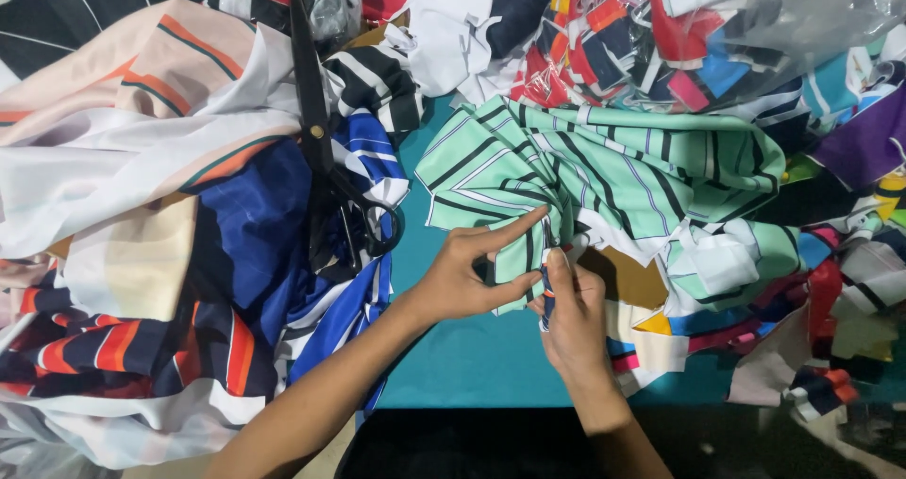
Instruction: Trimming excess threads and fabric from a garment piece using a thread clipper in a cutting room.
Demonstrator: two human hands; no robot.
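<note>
My left hand (472, 271) pinches the gathered edge of a mint-green cloth with black stripes (604, 172), index finger stretched along a fold. My right hand (571, 314) sits just right of it, closed around a thin dark pen-like object (545, 295) and the bunched cloth end. The green cloth fans out upward and to the right over the teal table (472, 356). Both forearms come up from the bottom edge.
Large black scissors (326, 149) lie on a heap of blue, white and peach cloth (170, 205) at left. A clear plastic bag of coloured scraps (679, 35) sits top right. More scraps (830, 300) pile along the right.
</note>
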